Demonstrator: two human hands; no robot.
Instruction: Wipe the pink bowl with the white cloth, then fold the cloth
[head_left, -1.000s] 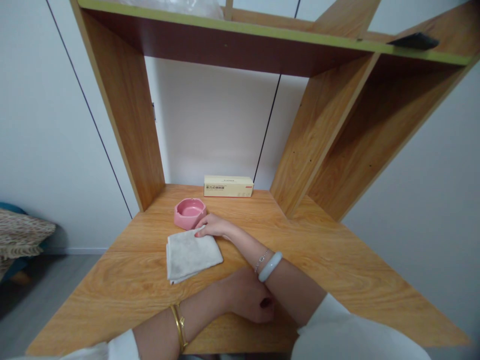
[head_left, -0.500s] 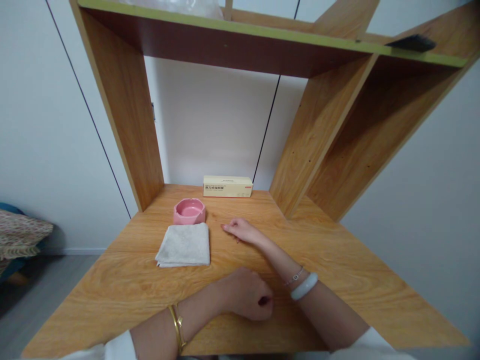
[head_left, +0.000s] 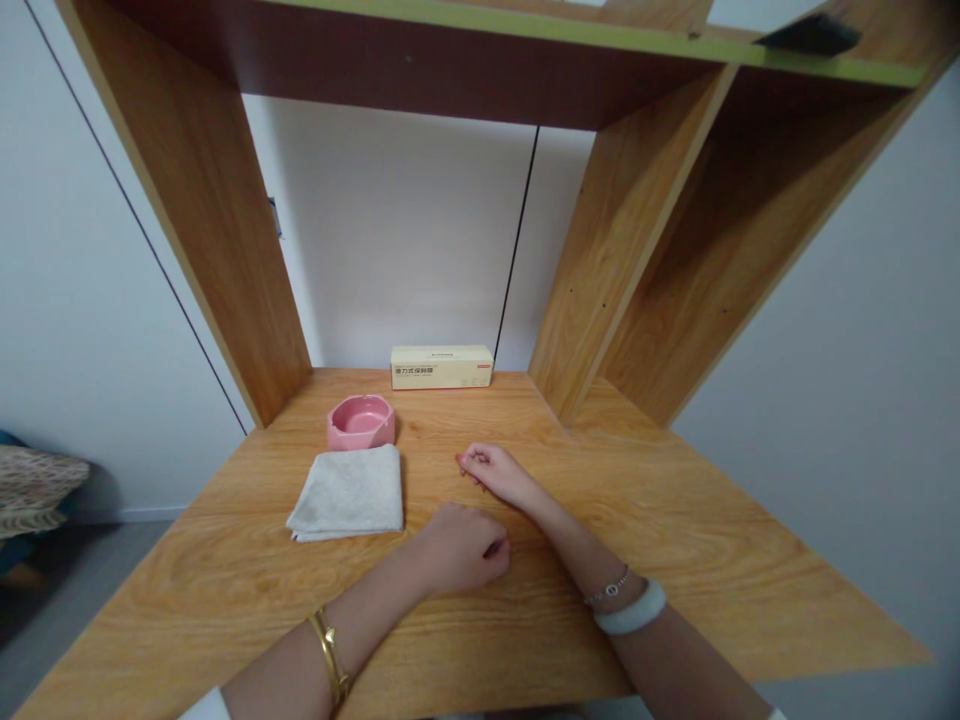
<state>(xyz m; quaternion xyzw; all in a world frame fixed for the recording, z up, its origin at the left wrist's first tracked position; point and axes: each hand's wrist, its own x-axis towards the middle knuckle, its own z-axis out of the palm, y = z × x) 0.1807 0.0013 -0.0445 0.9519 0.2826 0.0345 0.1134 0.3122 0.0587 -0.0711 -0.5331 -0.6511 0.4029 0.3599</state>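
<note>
My left hand (head_left: 461, 548) rests on the wooden desk (head_left: 675, 560) as a loose fist with nothing visible in it. My right hand (head_left: 495, 470) lies just beyond it, fingers curled inward, touching only the desk top. A folded grey-white cloth (head_left: 346, 492) lies flat to the left of both hands, apart from them. Behind the cloth stands a pink ashtray (head_left: 361, 421), touching or nearly touching its far edge. A gold bangle is on my left wrist, a pale jade bangle and a thin chain on my right.
A cream cardboard box (head_left: 442, 367) lies against the back wall. Wooden uprights (head_left: 225, 260) flank the desk, with a shelf (head_left: 487, 50) overhead and a dark object (head_left: 806, 35) on its right end. A patterned fabric (head_left: 34, 490) shows at far left.
My right hand left the cloth, drew back to the right and curled its fingers. The cloth now lies squarer and further left. My left fist slid forward. The view tilted slightly.
</note>
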